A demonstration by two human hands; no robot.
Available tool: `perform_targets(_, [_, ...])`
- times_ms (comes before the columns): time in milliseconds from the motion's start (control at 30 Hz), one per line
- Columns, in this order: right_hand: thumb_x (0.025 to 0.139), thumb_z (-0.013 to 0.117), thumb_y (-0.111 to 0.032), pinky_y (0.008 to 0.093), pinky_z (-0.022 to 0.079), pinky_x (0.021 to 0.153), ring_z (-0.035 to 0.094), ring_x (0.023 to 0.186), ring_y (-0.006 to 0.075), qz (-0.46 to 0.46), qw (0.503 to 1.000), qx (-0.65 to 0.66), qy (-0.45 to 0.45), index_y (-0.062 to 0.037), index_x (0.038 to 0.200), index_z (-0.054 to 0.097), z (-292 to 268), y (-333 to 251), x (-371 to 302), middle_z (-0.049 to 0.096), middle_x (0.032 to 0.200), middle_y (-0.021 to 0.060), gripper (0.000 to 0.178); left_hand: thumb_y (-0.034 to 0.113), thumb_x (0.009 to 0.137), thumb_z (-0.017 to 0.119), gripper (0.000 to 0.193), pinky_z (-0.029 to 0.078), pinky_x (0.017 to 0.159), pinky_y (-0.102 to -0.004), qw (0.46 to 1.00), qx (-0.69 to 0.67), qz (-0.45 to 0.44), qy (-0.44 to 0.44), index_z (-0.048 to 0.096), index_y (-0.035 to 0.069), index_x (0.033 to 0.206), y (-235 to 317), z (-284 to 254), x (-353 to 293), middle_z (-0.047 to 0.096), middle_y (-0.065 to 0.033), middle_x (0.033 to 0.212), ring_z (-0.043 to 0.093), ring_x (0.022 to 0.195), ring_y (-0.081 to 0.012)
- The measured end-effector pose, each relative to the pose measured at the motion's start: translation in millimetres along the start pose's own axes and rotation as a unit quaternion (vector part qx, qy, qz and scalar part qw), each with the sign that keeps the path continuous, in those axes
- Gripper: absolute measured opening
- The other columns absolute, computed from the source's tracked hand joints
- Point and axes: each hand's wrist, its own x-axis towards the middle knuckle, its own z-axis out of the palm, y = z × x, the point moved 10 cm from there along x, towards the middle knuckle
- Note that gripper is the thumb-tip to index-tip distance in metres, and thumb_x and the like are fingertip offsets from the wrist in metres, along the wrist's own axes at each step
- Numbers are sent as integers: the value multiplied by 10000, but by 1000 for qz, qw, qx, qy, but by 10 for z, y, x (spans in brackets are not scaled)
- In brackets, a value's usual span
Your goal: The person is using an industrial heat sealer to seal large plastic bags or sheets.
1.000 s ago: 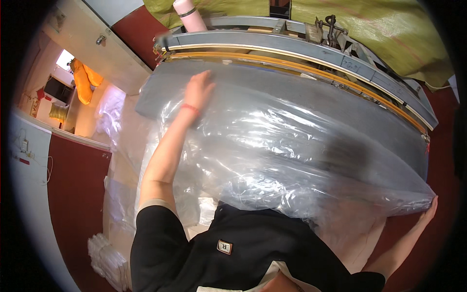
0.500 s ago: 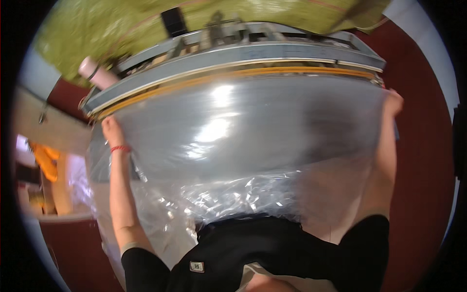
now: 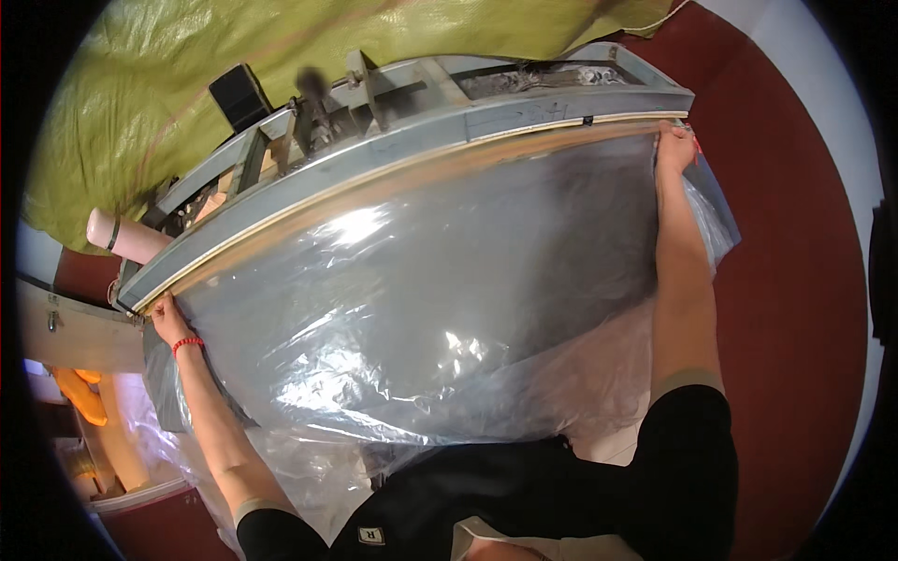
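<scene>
A wide sheet of clear plastic film (image 3: 440,271) stretches between my hands, shiny and wrinkled toward my body. At the film's far left corner, my left hand (image 3: 170,321) is closed on its edge. My right hand (image 3: 677,148) grips the far right corner, its fingers pressed together. Both hands are close against the front of a long grey metal machine frame (image 3: 374,140). Along that frame runs a pale strip (image 3: 309,206), with an orange-brown band blurred under the film beside it. A dark grey surface shows through the plastic.
A pink cylinder (image 3: 131,236) with a dark band juts out at the frame's left end. A black box-shaped object (image 3: 239,98) stands behind the frame. Yellow-green sheeting (image 3: 168,103) covers the back. Dark red floor (image 3: 786,309) lies to the right; orange items (image 3: 82,397) sit at left.
The view has turned, so the frame now slants down to the left. The film's far edge has come up closer to the frame's pale strip. Both hands keep their hold.
</scene>
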Motion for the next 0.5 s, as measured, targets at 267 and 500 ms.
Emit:
perform_targets(267, [825,434,-149,243,388,359,509,434,145,84,978,181,-60,2,873,467,-114,-359,77,546,641,99,162,115,831,489,78,481,567,-264,994,-59,-73,58,481,40,811,291,65,-169,518,-49,731,513,622,-124])
perform_targets(500, [788,589,-244,237,450,661,571,678,115,-72,977,35,-197,23,783,636,-369,-1224,-337,621,779,63,271,97,812,509,51,435,569,-229,995,6,-65,-74,521,52,834,655,90,-373,546,-25,729,518,636,-99])
